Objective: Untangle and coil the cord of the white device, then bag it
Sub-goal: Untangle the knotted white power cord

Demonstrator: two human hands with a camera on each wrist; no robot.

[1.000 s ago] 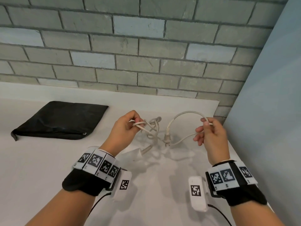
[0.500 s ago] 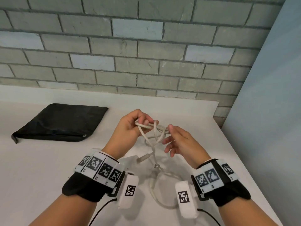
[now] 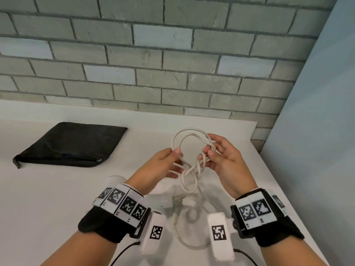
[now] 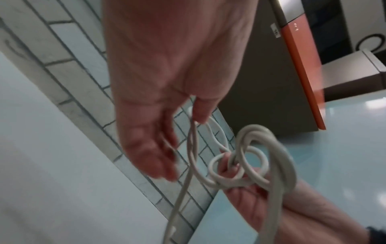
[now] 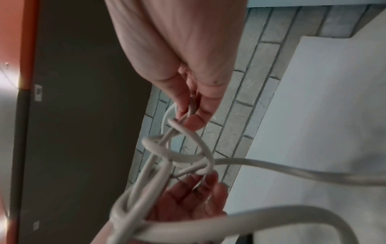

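Head view: the untangling step is in hand. The cord (image 3: 189, 146) is held above the counter (image 3: 48, 198), pinched by the left hand (image 3: 163, 166) and right hand (image 3: 224, 160); a half second earlier the hands were closer together.

Left wrist view: thumb and finger are closed on a strand, other fingers relaxed.

Right wrist view: the knot (image 5: 177, 151) is pinched; loosening it is judged next. The black bag (image 3: 71, 144) lies unused.

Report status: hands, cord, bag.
Left hand and right hand both pinch the white cord, held above the table. Cord looped, still knotted between them. Black bag lies flat at left, nothing blocking it.
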